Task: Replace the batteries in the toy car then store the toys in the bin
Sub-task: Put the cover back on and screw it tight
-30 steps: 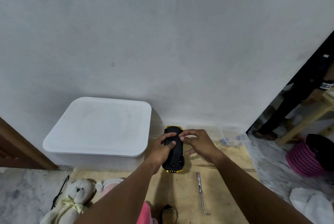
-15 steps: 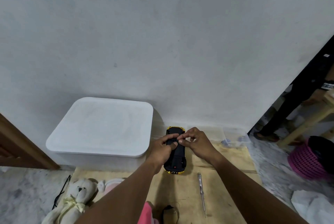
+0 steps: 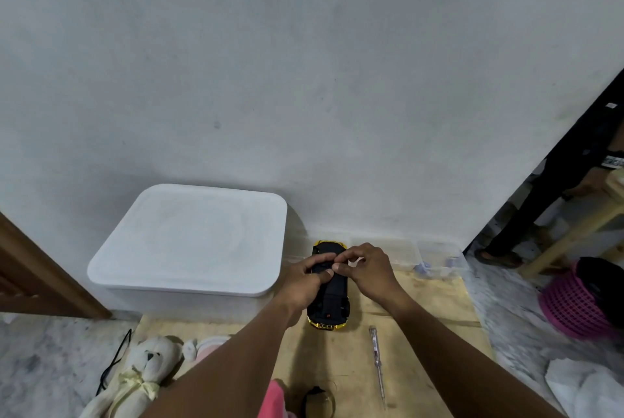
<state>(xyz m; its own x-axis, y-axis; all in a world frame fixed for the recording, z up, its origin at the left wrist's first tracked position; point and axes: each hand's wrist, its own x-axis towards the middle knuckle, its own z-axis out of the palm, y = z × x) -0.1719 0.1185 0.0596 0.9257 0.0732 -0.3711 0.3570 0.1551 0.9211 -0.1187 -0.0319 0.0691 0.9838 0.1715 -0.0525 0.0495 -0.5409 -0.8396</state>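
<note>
A yellow toy car (image 3: 329, 303) lies upside down on a wooden board, its black underside facing up. My left hand (image 3: 304, 282) rests on the car's left side, thumb pressed on the underside near the far end. My right hand (image 3: 366, 271) has its fingertips pinched together over the same spot, touching the left thumb; what they pinch is too small to tell. A white bin (image 3: 192, 242) with its lid on stands left of the car against the wall. A cream teddy bear (image 3: 141, 373) lies at the lower left.
A screwdriver (image 3: 377, 360) lies on the board right of the car. A clear plastic box (image 3: 429, 255) sits by the wall. A pink basket (image 3: 570, 303) and another person's legs (image 3: 526, 215) are at the right. A pink toy (image 3: 273, 397) lies under my left forearm.
Both hands have drawn closer together over the far end of the car's underside; my right fingers went from spread to pinched. The car has stayed in place.
</note>
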